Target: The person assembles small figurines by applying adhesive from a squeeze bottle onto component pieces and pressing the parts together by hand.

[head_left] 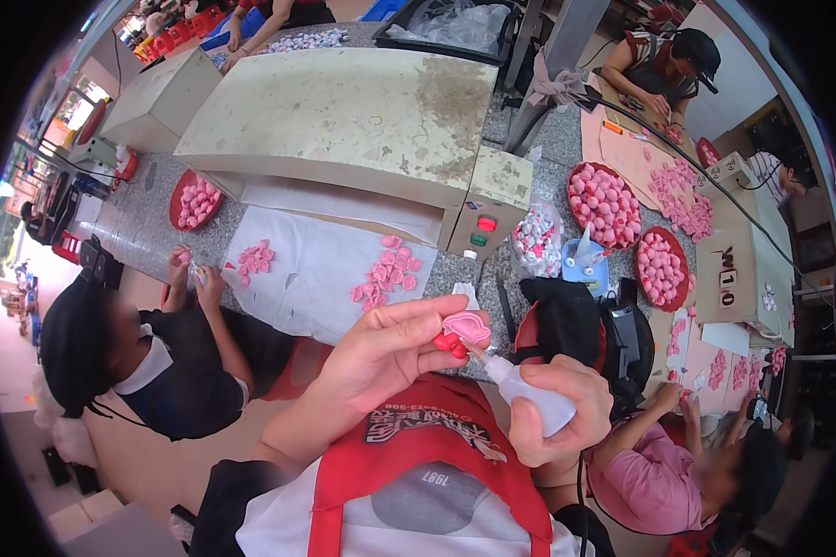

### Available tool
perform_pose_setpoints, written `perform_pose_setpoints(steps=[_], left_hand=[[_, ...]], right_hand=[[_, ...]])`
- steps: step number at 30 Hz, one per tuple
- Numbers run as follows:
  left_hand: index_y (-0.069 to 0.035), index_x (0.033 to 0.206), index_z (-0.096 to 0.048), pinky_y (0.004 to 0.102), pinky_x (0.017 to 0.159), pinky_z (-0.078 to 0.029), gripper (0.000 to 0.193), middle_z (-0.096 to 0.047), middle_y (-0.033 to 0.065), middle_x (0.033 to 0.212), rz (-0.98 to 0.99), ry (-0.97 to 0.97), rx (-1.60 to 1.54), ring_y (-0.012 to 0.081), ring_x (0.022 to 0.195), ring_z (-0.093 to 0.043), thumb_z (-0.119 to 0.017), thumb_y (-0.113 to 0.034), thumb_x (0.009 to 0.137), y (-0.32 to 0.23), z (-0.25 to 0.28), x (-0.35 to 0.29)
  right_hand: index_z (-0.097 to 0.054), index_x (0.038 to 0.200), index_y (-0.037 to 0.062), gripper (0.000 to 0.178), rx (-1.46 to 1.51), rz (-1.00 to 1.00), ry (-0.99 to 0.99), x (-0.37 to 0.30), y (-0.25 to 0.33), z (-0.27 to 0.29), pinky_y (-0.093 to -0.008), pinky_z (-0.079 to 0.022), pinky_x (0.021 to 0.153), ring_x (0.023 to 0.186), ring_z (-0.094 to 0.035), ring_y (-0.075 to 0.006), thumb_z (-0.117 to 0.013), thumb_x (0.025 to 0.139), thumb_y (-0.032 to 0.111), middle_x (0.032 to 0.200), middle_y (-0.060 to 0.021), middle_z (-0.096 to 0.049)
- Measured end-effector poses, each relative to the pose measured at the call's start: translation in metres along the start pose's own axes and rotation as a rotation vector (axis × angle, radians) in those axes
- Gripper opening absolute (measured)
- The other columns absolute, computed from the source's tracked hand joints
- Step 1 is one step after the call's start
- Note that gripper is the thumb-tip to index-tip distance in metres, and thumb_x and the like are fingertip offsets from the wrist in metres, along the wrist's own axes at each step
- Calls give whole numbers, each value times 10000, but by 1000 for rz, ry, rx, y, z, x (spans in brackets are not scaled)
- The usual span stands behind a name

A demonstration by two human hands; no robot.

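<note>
Between the fingertips of my left hand (376, 348) is a small pink piece with a curled rim (466, 327) and round red parts (450, 345) at its lower side. My right hand (571, 399) is wrapped round a translucent white squeeze bottle (541, 401), held tilted. Its thin nozzle points up and left and reaches the pink piece; whether the tip touches it I cannot tell. A white sheet (297, 311) lies on the bench beyond my left hand, with loose pink pieces (387, 274) scattered on it.
A long cream machine (344, 121) with red and green buttons spans the bench ahead. Red baskets of pink balls (604, 206) stand at the right, near a blue holder (585, 269) and a black bag (567, 320). A co-worker (181, 348) sits close on my left; others work at right.
</note>
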State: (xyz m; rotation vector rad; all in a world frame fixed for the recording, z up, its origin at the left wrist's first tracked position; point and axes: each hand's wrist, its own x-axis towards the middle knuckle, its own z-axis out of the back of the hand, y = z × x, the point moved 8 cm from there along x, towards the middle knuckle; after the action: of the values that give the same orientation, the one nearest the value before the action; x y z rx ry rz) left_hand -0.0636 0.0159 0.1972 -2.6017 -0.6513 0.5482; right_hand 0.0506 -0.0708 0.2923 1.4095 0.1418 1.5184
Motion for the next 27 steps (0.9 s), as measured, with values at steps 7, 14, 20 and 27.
perform_pose_setpoints(steps=[7, 14, 20, 27], left_hand=[[54, 1191, -438, 338, 850, -471, 357, -561, 158, 1079, 5, -10, -1, 221, 979, -567, -481, -100, 872, 1, 0, 1], [8, 1143, -510, 391, 871, -450, 327, -484, 247, 1163, -3, -31, 29, 364, 1046, -514, -519, -120, 842, 1, 7, 1], [9, 1138, -514, 391, 877, -446, 323, -479, 250, 1168, 2, -23, 29, 357, 1044, -517, -522, -116, 840, 2, 4, 2], [43, 1183, -454, 327, 855, -470, 341, -533, 171, 1131, 2, 41, 5, 222, 995, -560, -481, -91, 871, 2, 0, 3]], right_hand=[[-558, 862, 4, 287, 2, -7, 8, -1, 0, 1, -232, -385, 400, 421, -505, -164, -627, 584, 30, 627, -71, -586], [-557, 864, 3, 293, -6, -25, 22, 0, 0, 0, -232, -389, 404, 422, -506, -164, -628, 581, 27, 622, -63, -582], [-554, 873, 9, 303, -10, -15, 12, -2, -1, 2, -232, -387, 402, 422, -504, -166, -631, 580, 27, 633, -60, -584], [-540, 835, -30, 235, -35, 31, -6, -1, 2, 1, -249, -362, 392, 399, -466, -151, -599, 658, 113, 639, -75, -579]])
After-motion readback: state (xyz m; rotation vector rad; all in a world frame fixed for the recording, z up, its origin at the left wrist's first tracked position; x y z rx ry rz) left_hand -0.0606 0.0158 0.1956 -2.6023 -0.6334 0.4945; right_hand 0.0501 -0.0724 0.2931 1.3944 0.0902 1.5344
